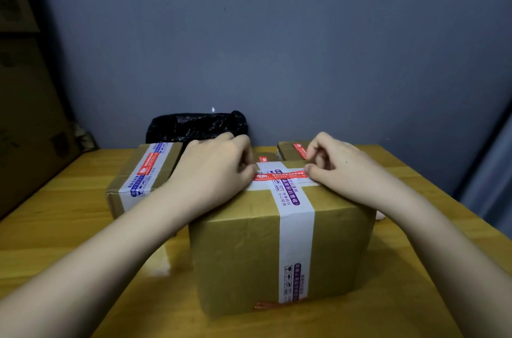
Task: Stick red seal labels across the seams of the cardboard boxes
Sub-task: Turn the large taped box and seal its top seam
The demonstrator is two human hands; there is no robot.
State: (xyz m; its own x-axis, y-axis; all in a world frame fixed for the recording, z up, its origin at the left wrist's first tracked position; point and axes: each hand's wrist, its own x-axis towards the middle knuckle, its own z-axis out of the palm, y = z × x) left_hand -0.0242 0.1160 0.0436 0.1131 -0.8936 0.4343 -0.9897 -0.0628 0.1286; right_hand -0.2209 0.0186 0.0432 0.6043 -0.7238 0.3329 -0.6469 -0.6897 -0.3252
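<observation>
Wooden and honey-yellow, the table (69,240) fills the lower half of the view, its planks smooth, its near edge cut off by the frame and its far edge meeting a dull blue-grey wall (277,33). Bare tabletop lies open to the left front and along the right side.

Next in size is the big cardboard box (235,254) in the middle, squarish, its skin a little creased, wrapped by broad white tape (296,240) printed in purple, which runs over the top and down the near face. A red seal label (279,174) lies across that tape on the box's top, a narrow strip running left to right.

A flatter box (138,174) sits just behind on the left, taped the same way and already bearing a red label (146,163). A further small box (291,150) peeks out at the back right, mostly hidden by the right hand. A crumpled black plastic bag (194,127), glossy, rests against the wall.

Both hands are on the box top. The left hand (219,163) has fingers curled and pinches the label's left end; the right hand (335,163) does likewise at the right end, thumb and forefinger closed on it. Whether the strip is fully stuck down under the fingers I cannot tell.
</observation>
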